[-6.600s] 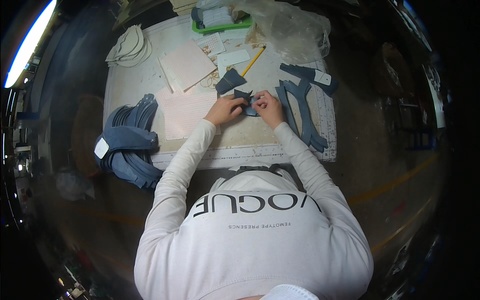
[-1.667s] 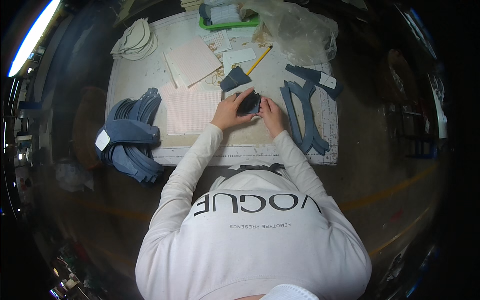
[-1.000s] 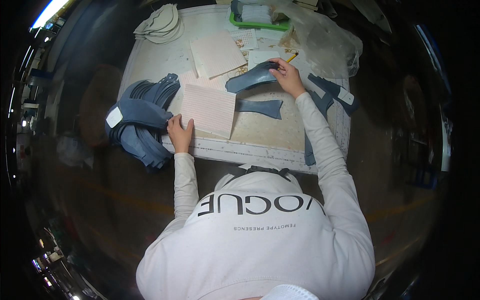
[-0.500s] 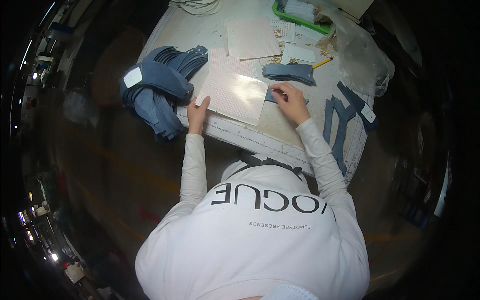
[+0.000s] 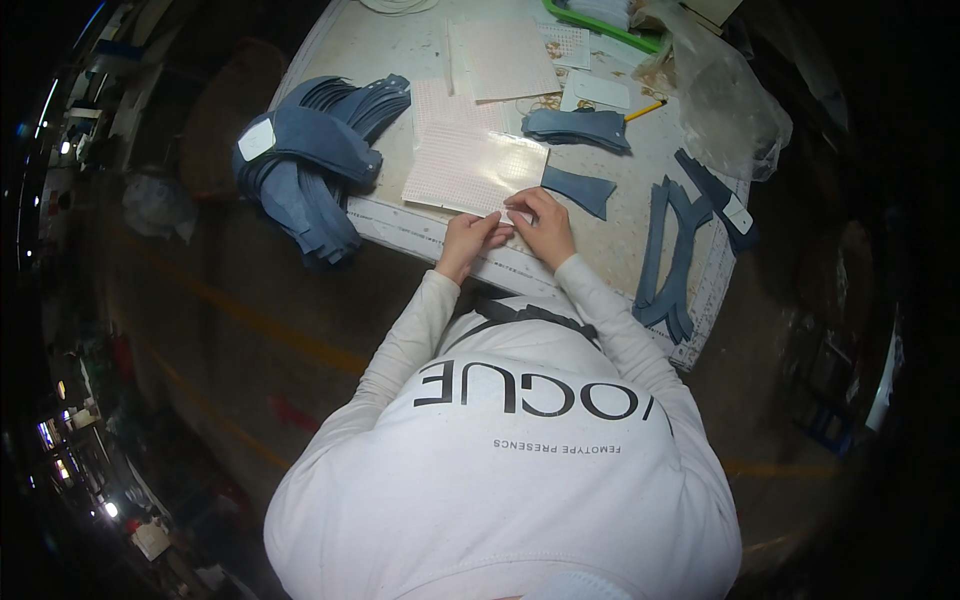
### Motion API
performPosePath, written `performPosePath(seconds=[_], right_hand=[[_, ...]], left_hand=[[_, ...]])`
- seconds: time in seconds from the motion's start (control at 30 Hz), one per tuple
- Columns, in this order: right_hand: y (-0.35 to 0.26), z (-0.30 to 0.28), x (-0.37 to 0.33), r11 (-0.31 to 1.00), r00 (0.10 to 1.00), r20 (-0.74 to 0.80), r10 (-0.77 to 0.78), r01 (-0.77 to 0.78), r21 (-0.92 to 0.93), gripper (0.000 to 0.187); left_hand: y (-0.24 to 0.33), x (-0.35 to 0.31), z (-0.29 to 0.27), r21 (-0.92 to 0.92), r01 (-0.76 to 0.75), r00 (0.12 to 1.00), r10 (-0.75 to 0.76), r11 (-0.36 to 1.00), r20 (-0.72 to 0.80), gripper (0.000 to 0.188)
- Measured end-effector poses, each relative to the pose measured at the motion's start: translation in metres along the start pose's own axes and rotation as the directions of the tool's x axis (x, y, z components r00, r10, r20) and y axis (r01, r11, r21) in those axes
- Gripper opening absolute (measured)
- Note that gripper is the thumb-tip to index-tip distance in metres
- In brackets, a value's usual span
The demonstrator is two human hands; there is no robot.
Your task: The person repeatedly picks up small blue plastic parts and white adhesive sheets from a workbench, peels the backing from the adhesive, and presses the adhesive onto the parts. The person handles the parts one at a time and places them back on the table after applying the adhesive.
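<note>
At the near right corner of a glossy sheet of small labels [image 5: 465, 165], my two hands come together. My left hand [image 5: 474, 242] is closed at the sheet's near edge, thumb and fingers pinching it. Beside it my right hand [image 5: 543, 228] is pinched too, fingertips at the same corner; whether a label is between them is too small to see. A flared blue cut piece [image 5: 583, 190] sticks out from the sheet's right side. Left of the sheet, a thick fanned stack of blue cut pieces [image 5: 325, 145] hangs over the table edge, with a white tag [image 5: 257, 140] on top.
Beyond the sheet lie more label sheets [image 5: 500, 60] and a small bundle of blue pieces [image 5: 577, 130] beside a yellow pencil [image 5: 645, 110]. Long blue strips [image 5: 672, 250] lie at the table's right edge. A clear plastic bag [image 5: 730, 100] and a green tray [image 5: 600, 28] stand at the back right.
My left hand has moved right along the sheet's near edge. My right hand has come left and nearer, off the blue piece, to the sheet's corner. More of that piece now shows.
</note>
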State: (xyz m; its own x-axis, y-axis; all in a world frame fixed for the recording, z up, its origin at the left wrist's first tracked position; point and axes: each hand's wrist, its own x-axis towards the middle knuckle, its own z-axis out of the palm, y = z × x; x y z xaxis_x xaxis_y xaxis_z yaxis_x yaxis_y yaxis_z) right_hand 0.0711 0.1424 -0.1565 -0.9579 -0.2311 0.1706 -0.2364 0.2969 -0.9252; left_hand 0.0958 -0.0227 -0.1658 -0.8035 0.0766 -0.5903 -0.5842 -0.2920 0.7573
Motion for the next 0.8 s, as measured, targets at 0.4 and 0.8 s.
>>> performPosePath(seconds=[0.4, 0.8], right_hand=[[-0.005, -0.006, -0.007, 0.985, 0.995, -0.059, -0.078, 0.068, -0.156, 0.012], [-0.016, 0.000, -0.009, 0.974, 0.986, -0.099, -0.132, 0.110, -0.200, 0.033]], left_hand=[[-0.013, -0.005, 0.020, 0.038, -0.226, 0.971, 0.228, 0.973, -0.073, 0.022], [-0.012, -0.003, 0.022, -0.077, -0.177, 0.979, 0.168, 0.981, -0.116, 0.023]])
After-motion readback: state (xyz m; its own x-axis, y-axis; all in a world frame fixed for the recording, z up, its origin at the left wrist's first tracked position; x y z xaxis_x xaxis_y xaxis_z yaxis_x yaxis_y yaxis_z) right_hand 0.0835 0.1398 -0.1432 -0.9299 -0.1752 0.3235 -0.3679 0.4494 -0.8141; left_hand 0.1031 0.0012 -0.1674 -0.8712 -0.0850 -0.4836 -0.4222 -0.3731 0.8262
